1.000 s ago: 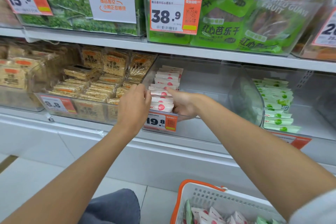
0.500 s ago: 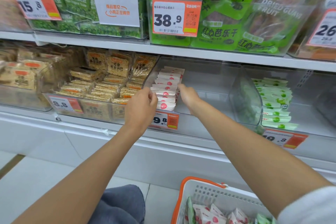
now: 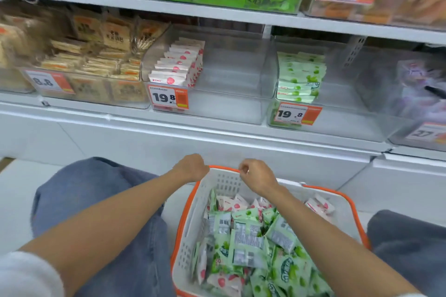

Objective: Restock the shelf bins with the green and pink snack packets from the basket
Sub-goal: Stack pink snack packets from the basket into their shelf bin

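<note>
Plastic-film green packets [image 3: 287,270] and pink packets [image 3: 235,204] in basket [image 3: 190,219] probably light, slippery, best pinched at sealed edges; left hand [image 3: 190,167], right hand [image 3: 258,176] curled at rim, grip unclear.

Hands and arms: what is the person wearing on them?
The left forearm and right forearm are bare. A white sleeve is pushed up near the left elbow. There are no gloves on the left hand or the right hand. A small shiny spot on a right finger may be a ring.
</note>
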The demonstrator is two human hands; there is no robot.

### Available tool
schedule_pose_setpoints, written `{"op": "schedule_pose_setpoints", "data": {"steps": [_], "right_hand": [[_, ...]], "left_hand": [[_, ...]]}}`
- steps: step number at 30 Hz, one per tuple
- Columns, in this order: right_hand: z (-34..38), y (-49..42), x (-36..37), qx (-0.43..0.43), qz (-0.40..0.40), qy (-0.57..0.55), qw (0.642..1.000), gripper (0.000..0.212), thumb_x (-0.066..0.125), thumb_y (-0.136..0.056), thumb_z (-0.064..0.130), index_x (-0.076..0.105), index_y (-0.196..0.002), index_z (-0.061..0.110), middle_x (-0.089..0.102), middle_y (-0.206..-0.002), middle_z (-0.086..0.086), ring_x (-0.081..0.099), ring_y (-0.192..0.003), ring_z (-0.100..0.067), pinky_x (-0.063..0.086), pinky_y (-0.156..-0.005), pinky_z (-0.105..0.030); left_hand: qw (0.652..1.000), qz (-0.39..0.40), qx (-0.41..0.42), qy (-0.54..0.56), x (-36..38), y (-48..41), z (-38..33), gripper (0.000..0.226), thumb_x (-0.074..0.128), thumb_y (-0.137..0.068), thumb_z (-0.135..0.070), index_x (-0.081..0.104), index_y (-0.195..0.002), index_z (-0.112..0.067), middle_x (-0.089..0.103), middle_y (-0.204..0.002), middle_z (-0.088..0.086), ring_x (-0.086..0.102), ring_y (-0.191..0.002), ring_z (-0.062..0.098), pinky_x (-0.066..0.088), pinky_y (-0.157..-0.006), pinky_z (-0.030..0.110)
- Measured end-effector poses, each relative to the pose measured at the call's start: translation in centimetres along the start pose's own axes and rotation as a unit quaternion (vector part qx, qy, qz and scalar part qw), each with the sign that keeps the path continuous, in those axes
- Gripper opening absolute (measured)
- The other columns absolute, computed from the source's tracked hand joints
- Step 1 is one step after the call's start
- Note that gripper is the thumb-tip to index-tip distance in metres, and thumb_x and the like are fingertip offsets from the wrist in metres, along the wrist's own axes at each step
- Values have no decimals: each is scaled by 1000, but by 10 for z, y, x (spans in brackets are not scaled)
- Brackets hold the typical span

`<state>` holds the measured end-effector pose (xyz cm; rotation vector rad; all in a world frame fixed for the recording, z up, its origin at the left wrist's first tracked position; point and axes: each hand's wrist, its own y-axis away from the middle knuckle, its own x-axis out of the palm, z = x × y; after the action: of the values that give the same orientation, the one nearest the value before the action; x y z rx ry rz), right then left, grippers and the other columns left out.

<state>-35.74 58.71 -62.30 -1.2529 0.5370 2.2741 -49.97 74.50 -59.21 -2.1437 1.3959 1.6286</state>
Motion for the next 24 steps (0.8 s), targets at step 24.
{"op": "schedule_pose_setpoints", "data": {"steps": [24], "right_hand": [[-54,-19,75,45,157,-93,982,34,54,-96,16,45,-64,26,47,-68,6,47,-61,-9,34,-53,-23]], "left_hand": [[989,61,-33,129,68,-14,18,22,49,-94,1,60,-113,-6,58,-110,15,55,-81,21,46,-71,25]]}}
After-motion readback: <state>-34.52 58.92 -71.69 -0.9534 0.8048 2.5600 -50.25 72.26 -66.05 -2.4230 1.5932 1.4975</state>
